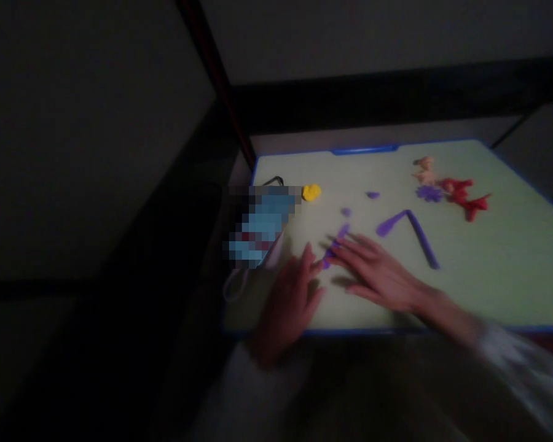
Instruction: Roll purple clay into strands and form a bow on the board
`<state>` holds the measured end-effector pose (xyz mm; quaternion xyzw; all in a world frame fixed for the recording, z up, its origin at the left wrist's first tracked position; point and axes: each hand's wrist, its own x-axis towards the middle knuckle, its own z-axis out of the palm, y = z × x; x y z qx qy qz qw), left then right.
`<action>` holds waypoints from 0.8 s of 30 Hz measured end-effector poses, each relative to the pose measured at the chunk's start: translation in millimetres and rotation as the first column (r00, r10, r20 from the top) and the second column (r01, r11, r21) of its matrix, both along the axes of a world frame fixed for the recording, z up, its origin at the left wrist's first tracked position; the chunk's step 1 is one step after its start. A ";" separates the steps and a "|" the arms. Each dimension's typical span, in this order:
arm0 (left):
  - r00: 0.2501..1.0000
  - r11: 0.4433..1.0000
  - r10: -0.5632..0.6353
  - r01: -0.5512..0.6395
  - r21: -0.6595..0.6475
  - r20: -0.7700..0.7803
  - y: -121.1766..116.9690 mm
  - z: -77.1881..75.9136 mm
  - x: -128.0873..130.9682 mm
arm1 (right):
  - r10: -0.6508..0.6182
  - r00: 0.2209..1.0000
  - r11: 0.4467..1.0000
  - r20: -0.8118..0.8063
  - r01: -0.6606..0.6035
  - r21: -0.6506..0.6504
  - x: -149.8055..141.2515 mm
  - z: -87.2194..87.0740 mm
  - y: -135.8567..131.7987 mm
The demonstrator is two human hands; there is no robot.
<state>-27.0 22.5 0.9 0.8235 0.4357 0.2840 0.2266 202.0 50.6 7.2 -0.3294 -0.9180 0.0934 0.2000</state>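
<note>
And here we are at the pale surface (479,270) with its blue edge, the purple clay strip (342,232) lying near the near edge, left of the middle, slanting away from the person. The right hand (382,273) comes in from the near right, fingertips laid over the strip; its grip is apart, thumb well away from the fingers, nothing pinched. Over on the other side, the left hand (297,294) is at the near left, fingertips right by the strip's near end, its grip apart too; whether they touch the clay, the blur won't tell. Just beyond the strip, there's a small purple bit (346,212), and farther right a purple lump (373,194). Right of the hands, look at that bent purple piece (423,239): flat and wide at its left end, its long arm running toward the near edge. Up at the far right, a peach-coloured figure (426,175) sits beside a purple flower-like piece (429,193), red clay shapes (463,196) alongside. To the far left, a yellow lump (311,192), and left of that a phone (260,227), screen pixelated, a strap loop (235,283) at its near end.
</note>
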 end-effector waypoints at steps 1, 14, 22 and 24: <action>1.000 1.000 -0.002 0.002 0.000 -0.003 0.0 -0.3 0.1 | -0.004 1.000 1.000 0.017 0.004 0.003 -0.6 0.0 0.1; 0.995 0.999 0.041 -0.043 0.019 0.090 -0.9 0.4 -1.4 | 0.046 0.999 0.999 0.018 -0.046 -0.026 0.2 -1.5 2.2; 0.991 0.998 0.050 -0.054 0.024 0.127 -1.2 -1.0 -1.3 | 0.067 0.998 0.996 0.017 -0.066 -0.052 2.4 -2.4 2.5; 0.991 0.999 0.049 -0.051 0.016 0.121 -1.4 -0.5 -1.0 | 0.070 0.997 0.996 0.041 -0.067 -0.061 2.3 -3.6 2.7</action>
